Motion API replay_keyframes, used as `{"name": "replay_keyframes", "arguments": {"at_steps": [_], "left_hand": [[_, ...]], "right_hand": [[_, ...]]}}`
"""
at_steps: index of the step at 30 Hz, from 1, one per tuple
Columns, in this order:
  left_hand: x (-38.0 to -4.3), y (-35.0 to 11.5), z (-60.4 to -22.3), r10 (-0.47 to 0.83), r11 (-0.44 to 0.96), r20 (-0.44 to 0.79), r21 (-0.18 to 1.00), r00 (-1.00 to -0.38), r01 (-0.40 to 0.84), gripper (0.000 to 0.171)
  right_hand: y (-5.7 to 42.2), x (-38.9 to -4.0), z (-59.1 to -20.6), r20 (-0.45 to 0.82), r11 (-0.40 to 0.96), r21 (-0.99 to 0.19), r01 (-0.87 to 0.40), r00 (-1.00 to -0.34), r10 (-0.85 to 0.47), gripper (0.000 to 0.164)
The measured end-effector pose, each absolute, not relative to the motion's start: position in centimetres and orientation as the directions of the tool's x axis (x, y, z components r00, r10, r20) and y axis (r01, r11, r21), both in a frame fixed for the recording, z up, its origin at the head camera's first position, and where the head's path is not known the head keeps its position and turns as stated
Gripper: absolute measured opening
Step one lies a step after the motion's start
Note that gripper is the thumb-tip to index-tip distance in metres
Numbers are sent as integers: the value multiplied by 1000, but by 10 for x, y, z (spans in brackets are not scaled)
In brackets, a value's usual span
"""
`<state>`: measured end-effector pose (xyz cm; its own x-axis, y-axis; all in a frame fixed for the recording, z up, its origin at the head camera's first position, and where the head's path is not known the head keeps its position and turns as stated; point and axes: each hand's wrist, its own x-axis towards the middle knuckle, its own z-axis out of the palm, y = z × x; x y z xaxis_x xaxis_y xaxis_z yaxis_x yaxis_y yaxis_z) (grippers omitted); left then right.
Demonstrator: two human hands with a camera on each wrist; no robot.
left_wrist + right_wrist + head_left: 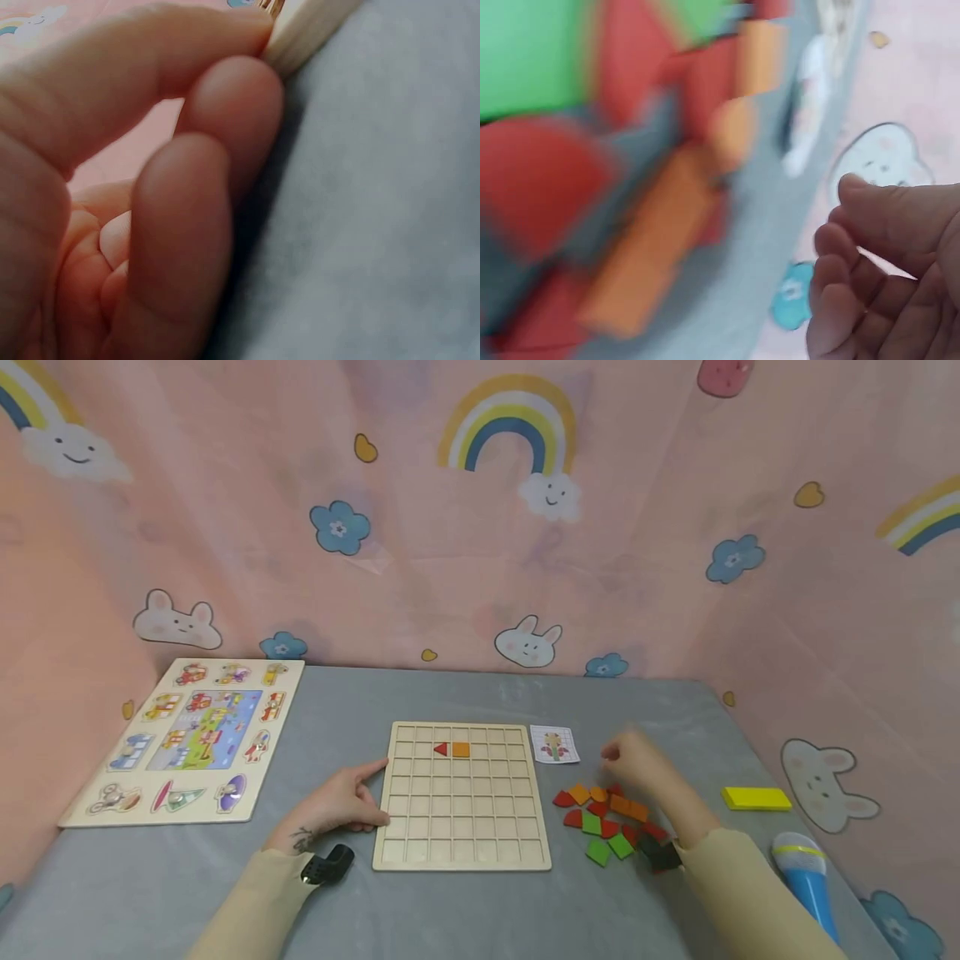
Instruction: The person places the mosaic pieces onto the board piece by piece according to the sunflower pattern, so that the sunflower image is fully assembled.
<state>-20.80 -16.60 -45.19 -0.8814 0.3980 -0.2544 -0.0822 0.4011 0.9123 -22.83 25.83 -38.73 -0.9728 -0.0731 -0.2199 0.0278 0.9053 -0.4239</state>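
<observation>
A wooden grid board (462, 852) lies on the grey table, with a red triangle (441, 749) and an orange square (461, 750) in its upper cells. My left hand (341, 802) touches the board's left edge with index finger and thumb spread apart. In the left wrist view, a fingertip (251, 30) meets the wooden edge (307, 34). My right hand (637, 768) is raised beyond a loose pile of red, orange and green pieces (628, 808). Its fingers (836, 307) are loosely bent in the right wrist view, and no piece shows between them.
A small picture card (555, 745) lies right of the board. A wooden picture puzzle (251, 793) is at the left. On the right are a yellow block (756, 799) and a blue toy microphone (808, 885). A pink patterned cloth (420, 568) hangs behind.
</observation>
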Motion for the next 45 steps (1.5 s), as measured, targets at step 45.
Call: {"name": "replay_keyframes", "arguments": {"at_steps": [45], "left_hand": [[-208,-168,-453,407,386,-231,920,-884,-63,96]], "right_hand": [[107,-291,-398,-167,803,-381,-457,-821,-546,13]]}}
